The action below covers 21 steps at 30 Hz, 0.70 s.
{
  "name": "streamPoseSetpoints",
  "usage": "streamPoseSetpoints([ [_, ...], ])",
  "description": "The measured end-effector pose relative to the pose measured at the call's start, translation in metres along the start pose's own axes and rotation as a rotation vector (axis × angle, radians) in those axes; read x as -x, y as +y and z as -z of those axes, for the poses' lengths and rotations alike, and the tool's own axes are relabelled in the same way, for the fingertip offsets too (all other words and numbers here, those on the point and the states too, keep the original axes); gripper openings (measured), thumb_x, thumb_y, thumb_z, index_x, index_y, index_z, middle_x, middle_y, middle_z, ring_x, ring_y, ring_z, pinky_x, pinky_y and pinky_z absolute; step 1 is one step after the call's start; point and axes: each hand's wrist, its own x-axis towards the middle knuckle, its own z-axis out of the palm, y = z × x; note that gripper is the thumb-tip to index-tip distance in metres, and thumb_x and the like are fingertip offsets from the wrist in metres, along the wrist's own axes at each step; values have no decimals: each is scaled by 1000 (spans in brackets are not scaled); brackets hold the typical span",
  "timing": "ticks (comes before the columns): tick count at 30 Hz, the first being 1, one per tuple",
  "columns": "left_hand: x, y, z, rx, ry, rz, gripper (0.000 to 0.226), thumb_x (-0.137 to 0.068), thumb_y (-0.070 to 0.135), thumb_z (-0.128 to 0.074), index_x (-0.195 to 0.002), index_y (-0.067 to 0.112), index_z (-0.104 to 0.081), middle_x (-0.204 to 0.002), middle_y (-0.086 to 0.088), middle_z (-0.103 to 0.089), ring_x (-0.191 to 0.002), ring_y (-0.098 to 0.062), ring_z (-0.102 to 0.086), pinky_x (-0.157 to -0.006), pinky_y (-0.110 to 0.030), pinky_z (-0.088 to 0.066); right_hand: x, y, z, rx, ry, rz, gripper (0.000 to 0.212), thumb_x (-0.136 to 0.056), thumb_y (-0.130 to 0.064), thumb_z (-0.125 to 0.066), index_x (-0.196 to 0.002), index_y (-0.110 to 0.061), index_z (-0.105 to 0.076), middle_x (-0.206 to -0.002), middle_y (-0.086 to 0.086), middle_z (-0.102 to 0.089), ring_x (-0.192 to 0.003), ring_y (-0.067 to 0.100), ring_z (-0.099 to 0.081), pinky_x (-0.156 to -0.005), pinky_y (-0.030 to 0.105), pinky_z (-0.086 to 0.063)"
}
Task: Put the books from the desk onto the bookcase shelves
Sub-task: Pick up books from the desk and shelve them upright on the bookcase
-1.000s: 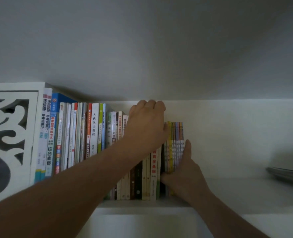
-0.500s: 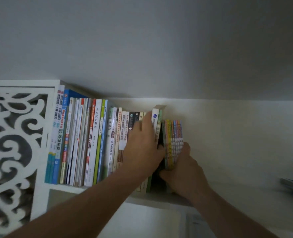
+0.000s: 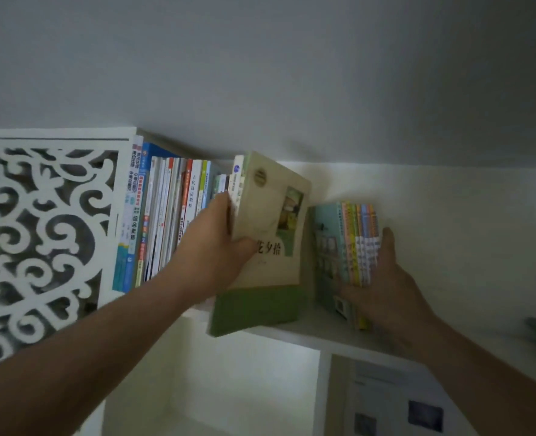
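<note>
Nearest to us, our left hand (image 3: 219, 247) grips a small stack of paperbacks (image 3: 266, 234), cream and green covers, tilted out over the white shelf (image 3: 295, 333) edge. Our right hand (image 3: 383, 284), fingers straight, presses flat against a thin set of colourful spines (image 3: 359, 243). Behind, upright books (image 3: 166, 215) fill the shelf beside a white fretwork scroll panel (image 3: 43, 234).

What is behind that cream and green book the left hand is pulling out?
Behind the cream and green book, more upright spines show on the shelf. The books directly behind its cover are hidden. The left hand grips it.
</note>
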Motion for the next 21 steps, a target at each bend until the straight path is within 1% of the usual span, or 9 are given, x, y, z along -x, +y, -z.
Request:
streamPoseSetpoints([
  [3, 18, -8, 45, 182, 99, 46, 33, -95, 18, -71, -118, 32, -52, -109, 9, -67, -94, -13, -72, -64, -31, -62, -11, -18, 8, 9, 128, 56, 129, -83, -52, -83, -165, -37, 15, -166, -14, -24, -146, 12, -35, -114, 32, -29],
  [5, 28, -18, 72, 223, 183, 9, 37, -94, 20, -71, -123, 34, -52, -110, 11, -67, -91, -10, -73, -59, -26, -60, -23, -34, 13, 123, 252, 162, 122, -80, -69, -73, -167, -34, 5, -173, -11, -13, -156, 14, -21, -117, 34, -26],
  [7, 31, -32, 97, 192, 280, -42, 44, -91, 21, -75, -126, 36, -51, -111, 13, -68, -91, -8, -73, -62, -27, -60, -32, -53, 12, 216, 263, 268, 116, -78, -84, -59, -166, -32, -5, -174, -9, -13, -158, 16, -19, -124, 40, -27],
  [9, 26, -45, 118, 165, 377, -69, 52, -88, 21, -80, -128, 36, -51, -116, 11, -69, -99, -14, -73, -70, -43, -63, -41, -74, 3, 282, 258, 346, 100, -85, -82, -51, -164, -32, -15, -173, -6, -18, -158, 20, -23, -123, 50, -33],
  [10, 23, -50, 126, 152, 419, -75, 54, -86, 22, -83, -128, 36, -51, -118, 11, -70, -102, -18, -73, -72, -49, -63, -44, -87, -4, 295, 255, 375, 90, -89, -75, -52, -163, -32, -20, -172, -6, -21, -156, 20, -26, -122, 50, -35],
  [12, 16, -60, 138, 157, 484, -84, 54, -85, 23, -85, -122, 45, -52, -116, 17, -70, -102, -19, -73, -74, -53, -63, -52, -115, -23, 322, 219, 429, 78, -96, -62, -56, -162, -30, -26, -171, -7, -25, -152, 18, -32, -119, 47, -38],
  [14, 9, -64, 143, 174, 526, -98, 57, -86, 20, -84, -113, 55, -49, -112, 21, -69, -101, -15, -72, -74, -50, -62, -59, -144, -49, 390, 160, 463, 77, -98, -61, -58, -161, -32, -25, -171, -9, -24, -152, 19, -34, -118, 51, -39],
  [18, 2, -71, 143, 142, 435, -118, 46, -90, 16, -77, -120, 32, -47, -107, 16, -64, -94, -7, -66, -66, -32, -53, -80, -171, -99, 558, 101, 472, 77, -91, -68, -57, -154, -35, -28, -159, -11, -37, -140, 34, -40, -102, 60, -50],
  [21, -1, -74, 136, 148, 387, -132, 45, -90, 15, -76, -118, 32, -44, -105, 18, -61, -90, -2, -64, -64, -27, -50, -92, -171, -106, 629, 102, 430, 84, -81, -73, -71, -148, -39, -33, -155, -11, -48, -143, 36, -38, -106, 63, -44],
])
